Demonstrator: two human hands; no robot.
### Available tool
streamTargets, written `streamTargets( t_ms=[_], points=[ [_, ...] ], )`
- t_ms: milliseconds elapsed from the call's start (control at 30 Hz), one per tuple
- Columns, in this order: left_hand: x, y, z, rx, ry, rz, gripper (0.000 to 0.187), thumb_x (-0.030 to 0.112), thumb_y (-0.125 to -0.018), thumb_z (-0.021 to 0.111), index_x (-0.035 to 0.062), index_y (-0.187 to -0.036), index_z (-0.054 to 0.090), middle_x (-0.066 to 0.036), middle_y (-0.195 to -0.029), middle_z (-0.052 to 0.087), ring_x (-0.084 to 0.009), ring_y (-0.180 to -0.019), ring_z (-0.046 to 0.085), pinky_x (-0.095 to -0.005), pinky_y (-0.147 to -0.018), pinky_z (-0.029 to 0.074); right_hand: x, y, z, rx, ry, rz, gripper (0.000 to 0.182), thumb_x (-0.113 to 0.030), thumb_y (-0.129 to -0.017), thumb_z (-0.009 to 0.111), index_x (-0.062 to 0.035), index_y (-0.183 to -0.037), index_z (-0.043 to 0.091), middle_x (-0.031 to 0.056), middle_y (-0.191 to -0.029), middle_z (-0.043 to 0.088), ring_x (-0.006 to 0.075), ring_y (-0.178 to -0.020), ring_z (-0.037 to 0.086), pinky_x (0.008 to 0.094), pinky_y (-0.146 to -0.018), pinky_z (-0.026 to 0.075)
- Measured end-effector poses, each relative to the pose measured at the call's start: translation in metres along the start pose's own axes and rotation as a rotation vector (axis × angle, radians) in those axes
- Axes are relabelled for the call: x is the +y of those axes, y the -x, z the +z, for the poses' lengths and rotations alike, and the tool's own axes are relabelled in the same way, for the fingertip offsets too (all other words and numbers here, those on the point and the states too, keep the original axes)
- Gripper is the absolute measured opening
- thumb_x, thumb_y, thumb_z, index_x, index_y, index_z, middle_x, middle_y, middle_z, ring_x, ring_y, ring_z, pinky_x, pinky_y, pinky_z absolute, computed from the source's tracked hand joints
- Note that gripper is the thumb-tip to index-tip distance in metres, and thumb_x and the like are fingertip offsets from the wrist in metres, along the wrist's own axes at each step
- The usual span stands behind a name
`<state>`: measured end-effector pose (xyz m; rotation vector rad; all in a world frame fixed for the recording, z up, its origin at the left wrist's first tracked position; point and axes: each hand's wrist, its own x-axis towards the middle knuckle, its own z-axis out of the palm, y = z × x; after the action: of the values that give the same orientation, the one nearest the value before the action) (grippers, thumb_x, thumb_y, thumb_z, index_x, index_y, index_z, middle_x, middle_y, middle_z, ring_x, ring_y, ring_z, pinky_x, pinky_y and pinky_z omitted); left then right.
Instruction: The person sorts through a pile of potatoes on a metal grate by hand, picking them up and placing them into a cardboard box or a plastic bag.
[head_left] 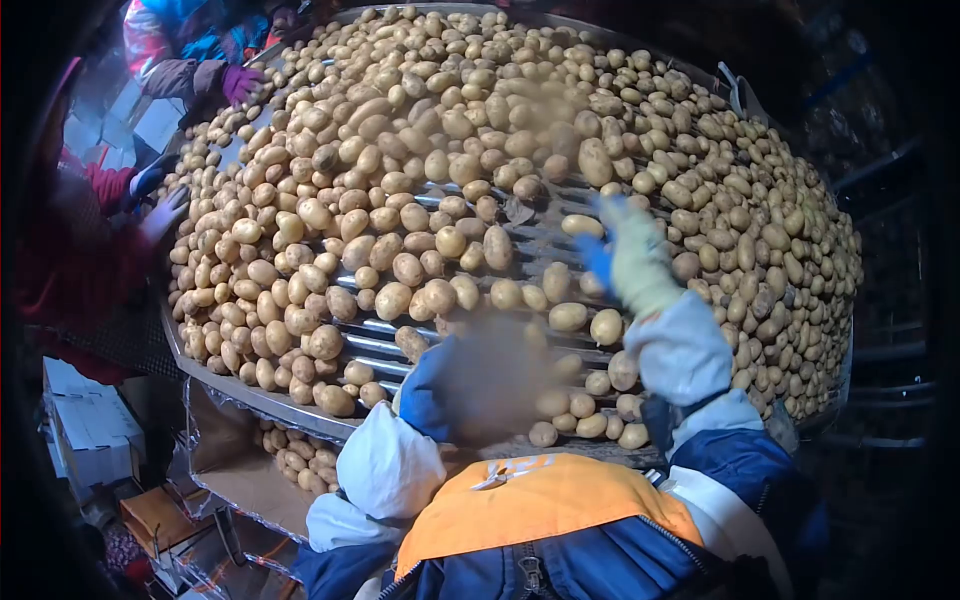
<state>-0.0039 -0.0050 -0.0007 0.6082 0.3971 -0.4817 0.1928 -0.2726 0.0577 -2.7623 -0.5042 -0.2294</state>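
Note:
A wide roller table [400,345] carries a dense layer of several pale yellow potatoes [400,130]. My right hand [632,258], in a pale green and blue glove, hovers over the bare rollers right of centre with fingers spread and nothing in it. A lone potato [583,225] lies just by its fingertips. My left hand [470,385], with a blue glove edge, is a brown motion blur low over the near rollers. Whether it holds a potato is hidden by the blur.
At the far left edge of the table, co-workers' hands reach in: a purple glove [240,82] and a white glove [165,212]. Below the table's near edge an open lined box [295,455] holds potatoes. White cartons [90,425] stand at lower left.

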Motion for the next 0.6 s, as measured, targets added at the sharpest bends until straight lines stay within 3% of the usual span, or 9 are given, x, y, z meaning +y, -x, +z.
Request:
streamTargets(
  t_ms=[67,200,267,367,433,467,500,533,600],
  points=[
    [-0.004,-0.001,-0.013,0.02,-0.141,0.093,0.042,0.05,-0.102,0.059,0.0139,-0.123,0.066,-0.006,-0.119,0.069,-0.0283,-0.102,0.067,-0.0399,-0.075,0.055,0.034,-0.022,-0.008,-0.219,0.296,0.235,0.062,-0.029,-0.086,0.073,-0.0183,-0.144,0.055,0.0185,-0.141,0.056,0.0403,-0.116,0.062,0.0506,-0.1,0.051],
    [-0.011,-0.009,-0.022,0.047,0.123,0.019,0.042,0.049,-0.103,0.057,0.008,-0.105,0.068,-0.009,-0.108,0.071,-0.0313,-0.101,0.066,-0.0422,-0.074,0.054,0.036,-0.04,0.018,-0.264,0.369,0.089,0.056,-0.032,-0.086,0.073,-0.0207,-0.139,0.058,0.0168,-0.135,0.058,0.0409,-0.12,0.059,0.0481,-0.099,0.051],
    [-0.009,-0.011,-0.023,0.017,0.227,-0.004,0.044,0.048,-0.103,0.057,0.0061,-0.097,0.069,-0.01,-0.104,0.072,-0.0326,-0.101,0.066,-0.0431,-0.074,0.053,0.013,-0.038,0.013,-0.417,0.045,0.135,0.052,-0.029,-0.081,0.079,-0.0192,-0.129,0.063,0.0188,-0.13,0.059,0.0418,-0.117,0.061,0.0479,-0.099,0.051],
    [-0.003,-0.003,-0.024,-0.07,0.268,-0.064,0.049,0.047,-0.104,0.056,0.0043,-0.083,0.068,-0.013,-0.102,0.071,-0.0355,-0.092,0.066,-0.0454,-0.07,0.054,0.0,-0.032,0.016,-0.491,0.227,-0.046,0.055,-0.03,-0.077,0.084,-0.0159,-0.127,0.064,0.0186,-0.123,0.063,0.0379,-0.112,0.064,0.0447,-0.098,0.052],
    [0.002,0.004,-0.015,0.004,0.182,-0.039,0.047,0.046,-0.104,0.056,0.0046,-0.086,0.067,-0.013,-0.102,0.071,-0.0352,-0.088,0.067,-0.0454,-0.067,0.054,-0.008,-0.036,-0.001,-0.427,-0.38,0.142,0.058,-0.031,-0.075,0.086,-0.0145,-0.127,0.065,0.0154,-0.114,0.068,0.0304,-0.105,0.066,0.0391,-0.093,0.054],
    [0.004,0.007,-0.01,0.079,0.096,-0.013,0.045,0.046,-0.104,0.057,0.0049,-0.089,0.067,-0.012,-0.103,0.071,-0.0349,-0.084,0.067,-0.0454,-0.065,0.055,0.013,-0.044,0.009,-0.311,-0.483,0.189,0.062,-0.033,-0.076,0.087,-0.011,-0.129,0.064,0.0114,-0.111,0.07,0.0236,-0.102,0.066,0.0352,-0.091,0.055],
    [0.007,0.007,-0.003,0.087,0.073,0.02,0.04,0.044,-0.104,0.058,0.0051,-0.104,0.066,-0.012,-0.105,0.071,-0.0326,-0.078,0.067,-0.0435,-0.061,0.056,0.041,-0.059,0.02,-0.243,-0.604,0.273,0.061,-0.034,-0.077,0.086,-0.0096,-0.128,0.065,0.0107,-0.111,0.07,0.0222,-0.102,0.066,0.0349,-0.09,0.055],
    [0.011,0.01,0.002,0.086,0.073,0.023,0.04,0.044,-0.104,0.058,0.0051,-0.104,0.066,-0.012,-0.105,0.071,-0.0326,-0.078,0.067,-0.0435,-0.061,0.056,0.039,-0.076,0.016,-0.173,-0.726,0.356,0.06,-0.036,-0.078,0.086,-0.0081,-0.127,0.066,0.0101,-0.112,0.07,0.0209,-0.103,0.066,0.0346,-0.089,0.055],
    [0.019,0.015,0.013,0.126,0.097,0.011,0.042,0.044,-0.103,0.06,0.0058,-0.121,0.062,-0.012,-0.108,0.07,-0.0298,-0.077,0.068,-0.0413,-0.061,0.056,0.021,-0.106,-0.019,-0.211,-0.408,0.667,0.063,-0.039,-0.08,0.084,-0.0053,-0.129,0.064,0.0136,-0.111,0.072,0.0277,-0.1,0.07,0.0384,-0.088,0.057]
  ],
)
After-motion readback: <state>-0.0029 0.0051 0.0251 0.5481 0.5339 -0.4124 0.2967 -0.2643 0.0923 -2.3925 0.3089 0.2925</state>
